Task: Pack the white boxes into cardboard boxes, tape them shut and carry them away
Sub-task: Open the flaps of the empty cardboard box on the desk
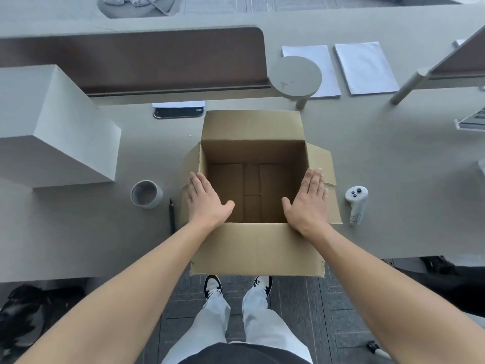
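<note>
Two flat hands, left hand (203, 198), right hand (309, 200), on open cardboard box (256, 248) side flaps

You are looking at one open cardboard box (253, 185), one white box (52, 127), one tape roll (146, 193), one controller (356, 204), one pen (172, 215) and two paper stacks (328, 64).
</note>
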The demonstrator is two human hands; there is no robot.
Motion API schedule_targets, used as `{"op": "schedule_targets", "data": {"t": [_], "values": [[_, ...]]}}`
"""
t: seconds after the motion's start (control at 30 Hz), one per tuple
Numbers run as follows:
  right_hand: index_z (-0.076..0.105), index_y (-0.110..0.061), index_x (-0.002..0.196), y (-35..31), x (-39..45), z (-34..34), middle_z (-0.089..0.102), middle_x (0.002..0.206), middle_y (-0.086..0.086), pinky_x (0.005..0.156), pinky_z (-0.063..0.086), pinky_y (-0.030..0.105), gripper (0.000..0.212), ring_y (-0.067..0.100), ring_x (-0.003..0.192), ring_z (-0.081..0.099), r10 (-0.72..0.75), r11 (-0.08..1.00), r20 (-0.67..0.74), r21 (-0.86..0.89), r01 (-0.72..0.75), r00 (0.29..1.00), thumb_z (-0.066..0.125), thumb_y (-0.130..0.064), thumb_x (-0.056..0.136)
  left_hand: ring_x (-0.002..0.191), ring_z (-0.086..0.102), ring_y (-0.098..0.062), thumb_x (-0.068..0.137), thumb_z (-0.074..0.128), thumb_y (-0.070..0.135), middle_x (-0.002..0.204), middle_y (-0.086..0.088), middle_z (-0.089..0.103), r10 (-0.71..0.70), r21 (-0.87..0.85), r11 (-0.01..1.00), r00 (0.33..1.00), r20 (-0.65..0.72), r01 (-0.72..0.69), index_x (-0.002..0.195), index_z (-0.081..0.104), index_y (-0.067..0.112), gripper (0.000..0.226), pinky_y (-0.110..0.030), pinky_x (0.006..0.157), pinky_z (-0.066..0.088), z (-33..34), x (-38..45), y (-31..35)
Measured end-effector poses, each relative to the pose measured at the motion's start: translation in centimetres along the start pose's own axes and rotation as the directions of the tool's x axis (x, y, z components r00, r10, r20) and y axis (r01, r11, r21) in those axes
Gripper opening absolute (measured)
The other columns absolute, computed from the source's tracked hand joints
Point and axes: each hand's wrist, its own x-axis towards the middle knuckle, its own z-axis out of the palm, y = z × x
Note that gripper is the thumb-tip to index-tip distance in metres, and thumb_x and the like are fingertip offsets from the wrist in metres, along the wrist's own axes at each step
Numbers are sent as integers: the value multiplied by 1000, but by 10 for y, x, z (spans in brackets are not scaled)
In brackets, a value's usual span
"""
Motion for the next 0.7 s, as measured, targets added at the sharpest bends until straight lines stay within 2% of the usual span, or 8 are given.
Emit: {"op": "schedule_targets", "data": {"t": [0.17,0.33,0.57,0.7], "values": [[-8,-1,160,-4,0,-14,-11,169,18,127,4,48,94,33,157,-8,-12,998,-35,-69,9,999,45,-49,98,153,-15,-29,95,53,49,165,-14,-19,10,-26,1000,999,-36,-11,157,-13,6,100,-44,125,3,-9,-3,-3],[0,-3,161,-24,3,-32,-4,170,15,127,5,48,86,29,157,-5,-125,987,-48,-105,120,991,43,-45,100,154,-8,-25,99,49,46,168,-9,-6,2,-76,997,992,-125,-12,160,1,11,85,-41,125,6,-24,-9,1],[8,-5,162,-100,-2,-60,6,170,14,127,7,47,81,28,158,2,-312,950,-52,-40,310,949,45,-44,100,154,4,-26,99,48,48,167,-9,11,-17,-140,990,978,-209,-12,158,20,13,74,-45,124,15,-71,-22,-20],[17,-7,161,-162,-16,-75,19,167,15,126,15,47,78,30,155,16,-402,915,-56,-11,403,914,46,-45,100,154,10,-26,99,49,48,165,-11,19,-42,-169,986,968,-248,-1,155,28,13,70,-48,123,21,-111,-28,-56]]}}
